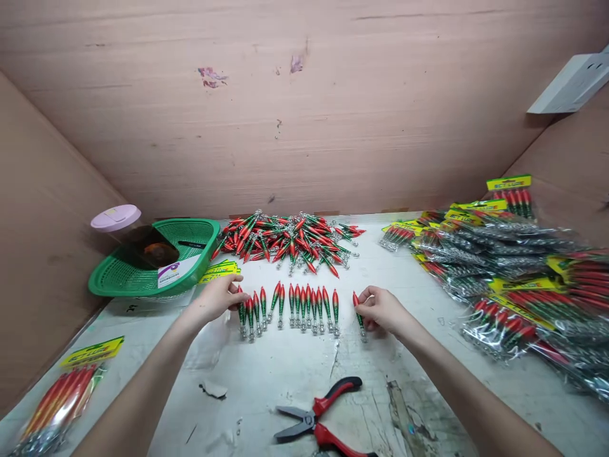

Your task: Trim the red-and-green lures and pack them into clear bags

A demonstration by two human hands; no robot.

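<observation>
A row of red-and-green fishing lures point(307, 308) with crown-shaped wire hooks lies across the white tabletop. At its left end, my left hand point(219, 297) has its fingers closed on the leftmost lure point(242, 317). Apart from the row's right end, my right hand point(378, 309) pinches a single lure point(359, 319) between thumb and fingers, its hooks pointing toward me. Behind the row, a heap of the same lures point(285, 240) lies against the back wall. Yellow header cards point(221, 269) sit just behind my left hand, partly hidden by it.
At the left, a green basket point(99, 279) holds a lidded jar point(147, 244) and a pen. Red-handled pliers point(316, 416) lie open in front. Packed lures point(490, 254) are piled at the right; another pack point(66, 393) lies front left. A white socket box point(568, 82) hangs upper right.
</observation>
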